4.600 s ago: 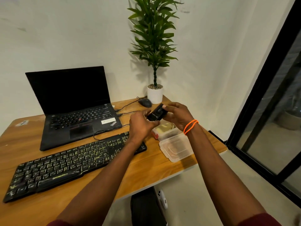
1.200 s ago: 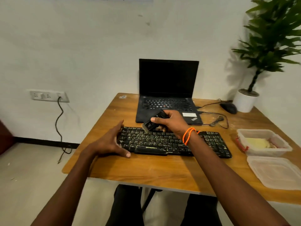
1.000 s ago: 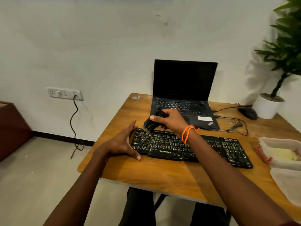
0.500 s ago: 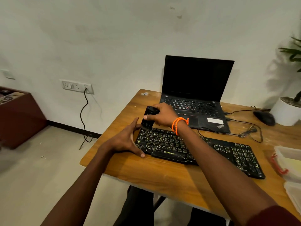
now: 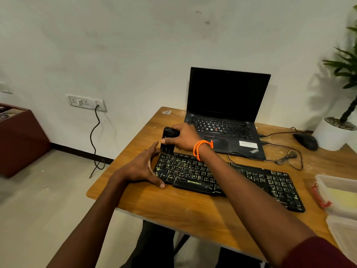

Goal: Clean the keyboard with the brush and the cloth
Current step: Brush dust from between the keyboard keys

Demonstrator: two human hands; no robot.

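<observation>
- Low in the frame, the wooden surface (image 5: 173, 207) carries the long black keyboard (image 5: 228, 178) with yellowish dust between its keys, lying across the middle.
- The left hand (image 5: 141, 167) braces the keyboard's left end, fingers extended and relaxed, thumb against the front edge.
- Just beyond, the right hand (image 5: 183, 138) grips the small black brush (image 5: 168, 140), held upright at the keyboard's upper-left corner.
- This looks like the brushing step, starting out; next calls for dragging bristles along the key rows.
- Farther back stands an open black laptop (image 5: 226, 117); the cloth can't be picked out.
</observation>
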